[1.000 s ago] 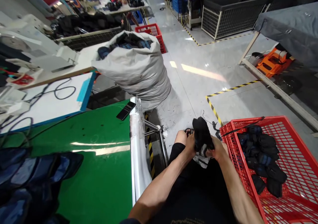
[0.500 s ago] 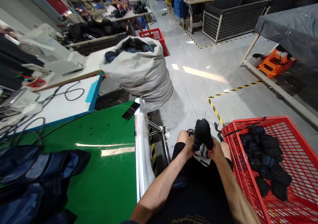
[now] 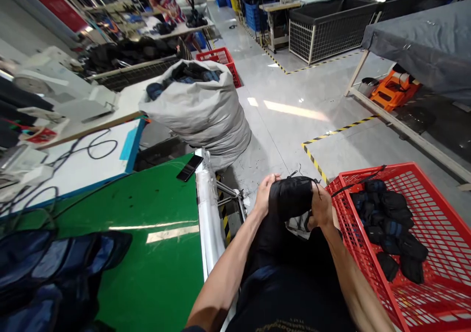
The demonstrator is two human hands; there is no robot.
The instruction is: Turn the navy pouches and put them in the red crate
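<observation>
Fabric (image 3: 290, 199) gripped by left hand (image 3: 263, 195) and right hand (image 3: 321, 207) blends into black clothing (image 3: 290, 288).

black shirt (image 3: 287, 292) | gold lettering (image 3: 285, 326) (mostly blurred) | hands (image 3: 322, 205) bare

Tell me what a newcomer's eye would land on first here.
Probably the bright red plastic lattice crate at lower right, holding dark fabric bundles, and the glossy green tabletop at lower left. Between them, the left hand and right hand hold a black fabric piece. Beyond the tabletop stands a bulging whitish sack.
</observation>
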